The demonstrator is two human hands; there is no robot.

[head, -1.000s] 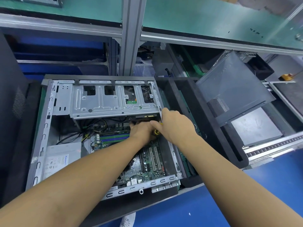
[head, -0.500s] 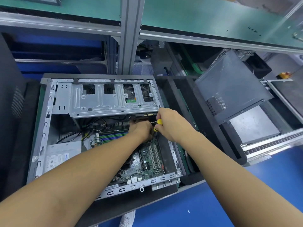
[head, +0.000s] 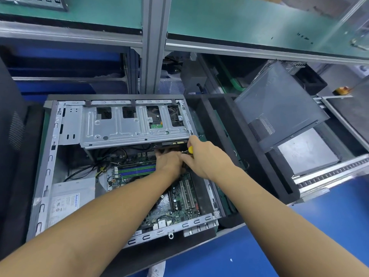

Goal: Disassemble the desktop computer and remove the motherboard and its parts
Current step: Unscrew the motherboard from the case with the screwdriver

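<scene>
Both forearms extended to just below the drive cage [head: 129, 126]: right hand [head: 207, 159], fingers curled round yellow-handled screwdriver [head: 190, 150]; left hand [head: 168, 163] alongside, back upward, fingers hidden, grip indeterminable.

Single view, head-worn, wide-angle. The camera sits above the near edge of the bench and faces forward and steeply down. The open computer case [head: 50, 156] lies close below, filling centre-left. The shelf upright [head: 153, 47] marks the far edge; blue floor [head: 299, 246] shows near right. Straight lines bow toward the borders.
</scene>
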